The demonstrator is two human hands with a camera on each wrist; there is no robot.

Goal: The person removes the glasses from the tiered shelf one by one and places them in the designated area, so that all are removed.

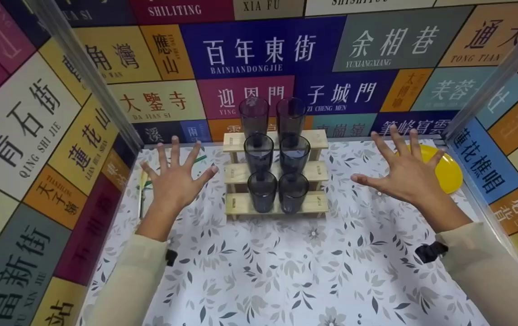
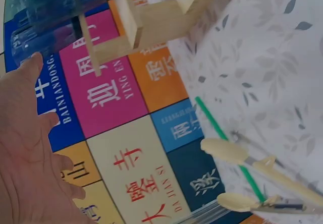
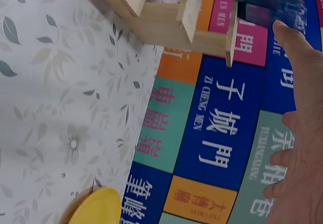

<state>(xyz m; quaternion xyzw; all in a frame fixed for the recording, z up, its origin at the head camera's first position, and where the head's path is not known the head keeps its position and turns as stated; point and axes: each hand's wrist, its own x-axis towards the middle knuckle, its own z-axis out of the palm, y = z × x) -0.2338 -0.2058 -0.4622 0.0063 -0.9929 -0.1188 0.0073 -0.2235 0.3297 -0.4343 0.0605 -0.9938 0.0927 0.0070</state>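
Note:
My left hand (image 1: 175,183) hovers with fingers spread, left of a stepped wooden rack (image 1: 277,206). To the rack's right, my right hand (image 1: 408,176) is likewise spread and holds nothing. Dark see-through glasses stand in pairs on the rack's three steps, among them a front left glass (image 1: 262,192) and a front right glass (image 1: 294,194). Partly behind the right hand lies a yellow plate (image 1: 449,174). Near the left hand, the left wrist view shows a wooden spoon (image 2: 227,151), a second spoon (image 2: 234,202) and a green stick (image 2: 217,120), mostly hidden in the head view.
A white cloth with a leaf pattern (image 1: 281,271) covers the table. Colourful panels with Chinese lettering (image 1: 263,47) enclose the back and both sides. Clear corner strips (image 1: 91,72) run up where the panels meet.

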